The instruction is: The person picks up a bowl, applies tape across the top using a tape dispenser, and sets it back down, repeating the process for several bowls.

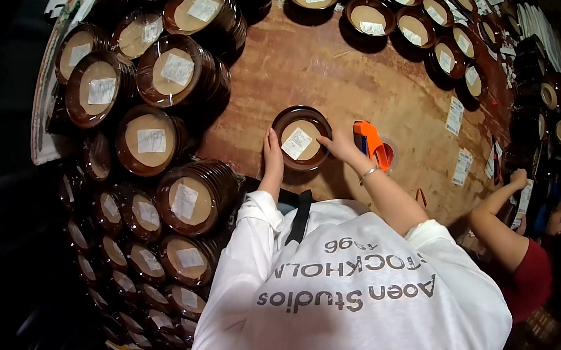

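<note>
A round dark-brown dish (301, 112) with a tan centre and a white printed label (296, 144) sits in front of me over the wooden table. Its left rim is held by my left hand (273, 154), fingers along the side. My right hand (340, 145) grips the right rim, with the thumb reaching over the edge near the label. Just right of that hand lies an orange tape dispenser (374, 144) with a roll of tape.
Tall stacks of labelled brown dishes (177, 69) crowd the left side. More dishes (370, 21) curve along the table's (270, 73) far right edge. Label sheets (455, 115) lie on the right. A co-worker's arm (497, 220) holds a white strip at lower right.
</note>
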The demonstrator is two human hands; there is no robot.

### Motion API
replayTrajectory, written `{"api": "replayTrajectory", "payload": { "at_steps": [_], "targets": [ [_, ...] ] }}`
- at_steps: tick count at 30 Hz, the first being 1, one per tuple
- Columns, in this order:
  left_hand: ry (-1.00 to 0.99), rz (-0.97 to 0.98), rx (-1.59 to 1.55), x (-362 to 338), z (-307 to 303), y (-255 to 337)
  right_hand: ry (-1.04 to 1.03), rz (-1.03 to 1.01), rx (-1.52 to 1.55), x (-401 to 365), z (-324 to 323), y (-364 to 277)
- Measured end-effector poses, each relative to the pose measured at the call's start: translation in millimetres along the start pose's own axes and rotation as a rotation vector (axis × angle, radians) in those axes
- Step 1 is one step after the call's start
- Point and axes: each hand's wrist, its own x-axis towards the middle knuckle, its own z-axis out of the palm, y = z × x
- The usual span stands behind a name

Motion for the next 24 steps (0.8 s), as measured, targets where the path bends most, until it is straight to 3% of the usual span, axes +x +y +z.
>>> {"api": "replayTrajectory", "payload": {
  "at_steps": [2,3,6,8,10,14,16,17,22,24],
  "targets": [
    [-0.005,0.053,0.056,3,9,10,0.031,0.162,0.144,-3,28,27],
    [-0.029,0.067,0.095,7,12,17,0.122,0.069,0.227,-10,34,27],
    [-0.075,0.086,0.176,9,13,21,0.160,0.151,0.167,-15,30,20],
    [-0.047,-0.045,0.231,19,7,-4,0.180,0.150,0.029,-20,14,3],
    [-0.029,-0.021,0.269,14,9,-23,0.346,0.079,-0.049,-17,8,3],
    [0.163,-0.019,0.187,-8,25,-21,0.310,-0.007,-0.042,-13,-6,-1],
    [0.116,0.079,0.397,-13,27,-6,0.275,-0.020,-0.072,-5,-11,3],
    [0.178,0.286,0.332,-20,33,7,0.284,-0.050,-0.058,-2,-13,2],
    [0.085,0.218,0.156,-16,34,5,0.284,-0.087,-0.013,13,-13,0],
    [0.023,0.193,0.072,-6,36,6,0.172,-0.029,0.004,13,-17,2]
  ]
}}
